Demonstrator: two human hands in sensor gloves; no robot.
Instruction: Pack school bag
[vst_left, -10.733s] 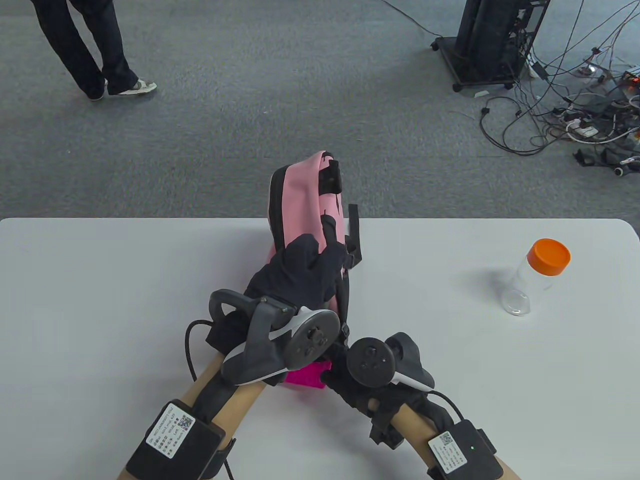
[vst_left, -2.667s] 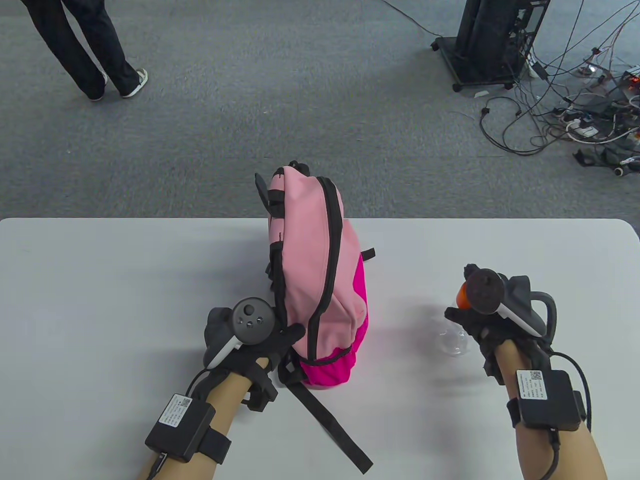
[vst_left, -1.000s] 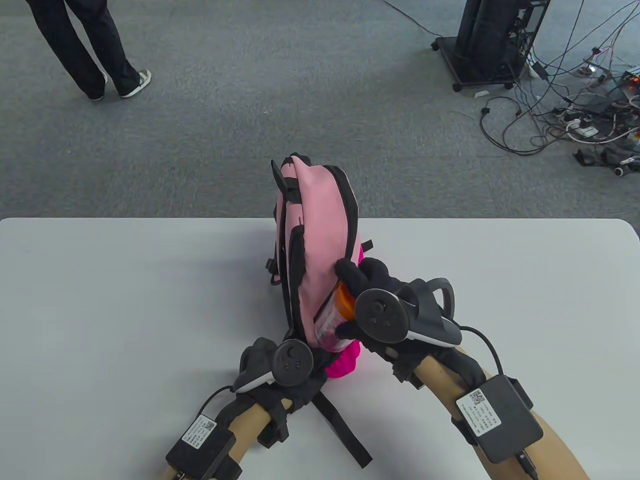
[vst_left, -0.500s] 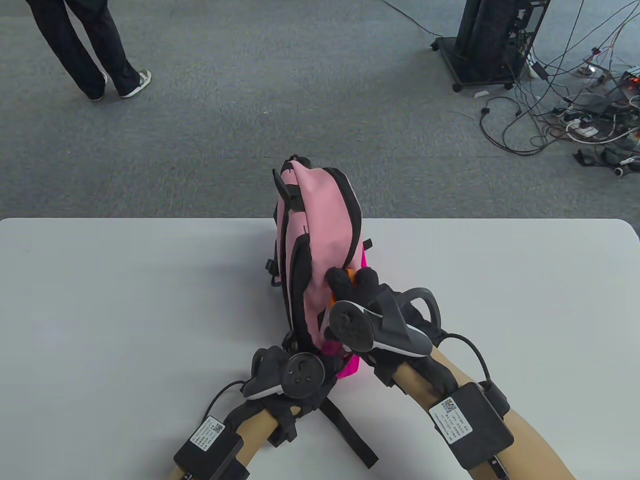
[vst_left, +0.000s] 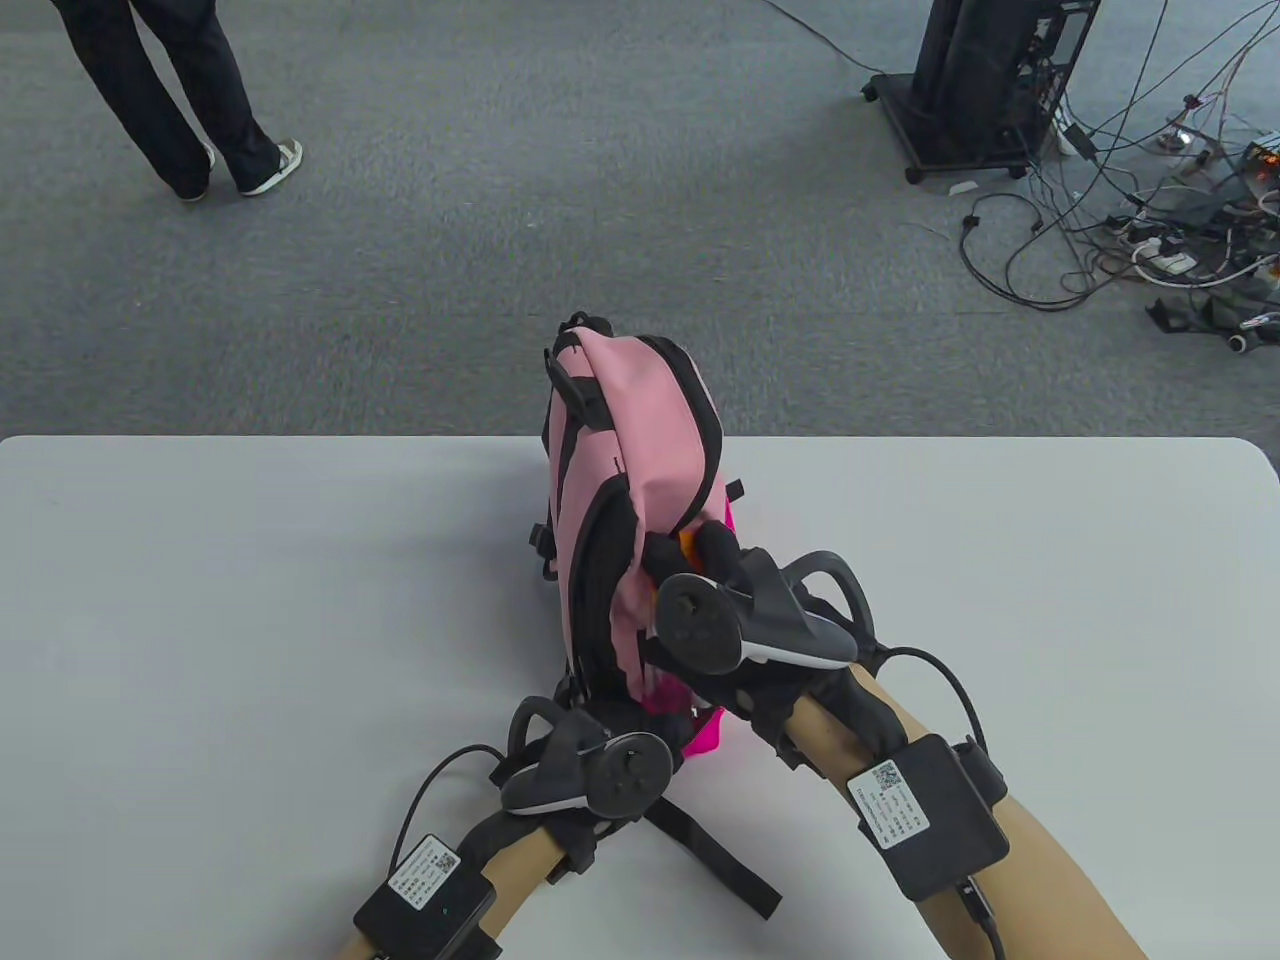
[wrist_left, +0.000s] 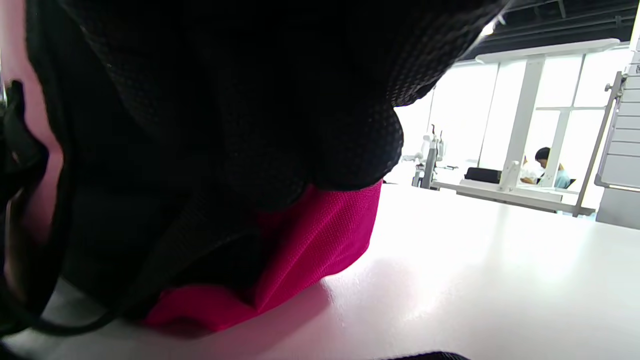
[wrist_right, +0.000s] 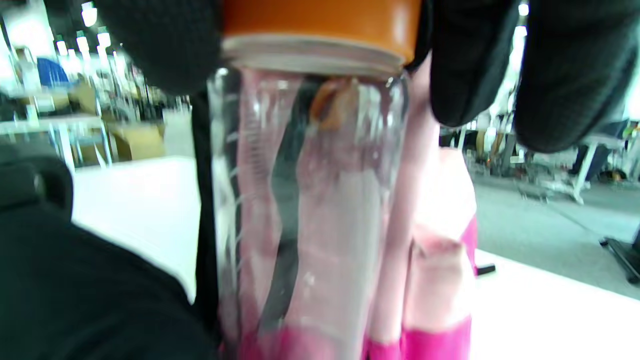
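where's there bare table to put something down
Bare table runs from the backpack to the left edge, and again to the right edge. The near middle is crowded: left hand, right hand holding the bottle, trailing strap.

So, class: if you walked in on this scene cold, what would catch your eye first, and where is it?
First the pink backpack, standing upright at the table's far middle edge. Then the clear bottle with its orange lid, which the right hand grips by the top against the bag's near side. The left hand sits at the bag's base, with tangled cables on the floor beyond.
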